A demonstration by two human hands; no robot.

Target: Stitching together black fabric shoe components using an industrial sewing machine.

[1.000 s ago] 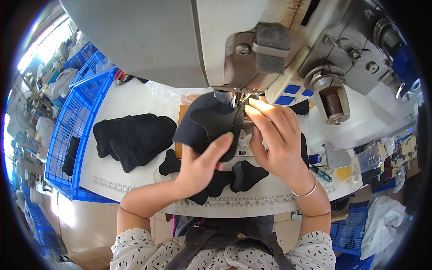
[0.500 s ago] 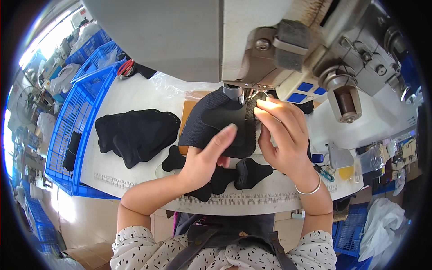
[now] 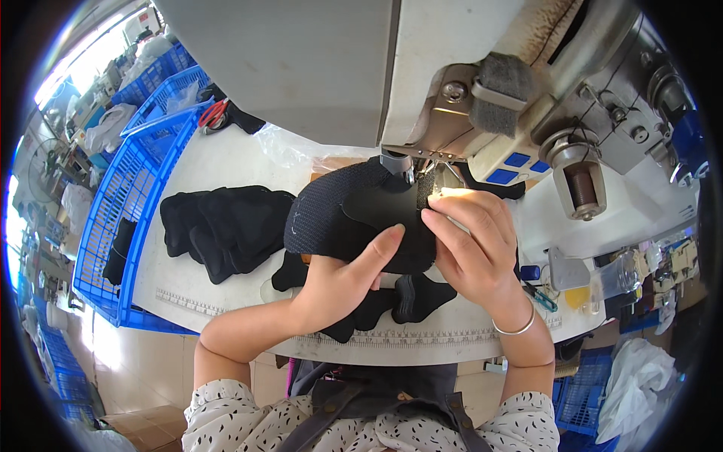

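Observation:
A curved black fabric piece, with a textured mesh side and a smooth dark patch, lies under the presser foot of a sewing machine. My left hand grips its near left part, thumb on top and fingers tucked beneath. At the piece's right edge, just on the near side of the foot, my right hand pinches the fabric border between thumb and fingers. Below my hands lie several small black fabric pieces. Farther left rests a pile of black fabric pieces.
A blue plastic basket stands along the table's left side. Red-handled scissors lie near its far end. A ruler strip runs along the table's front edge. At right are small teal-handled snips and a thread spool on the machine.
The fabric piece has turned a little under the foot, its mesh side swinging left and nearer. Both hands have moved slightly with it and keep their grip.

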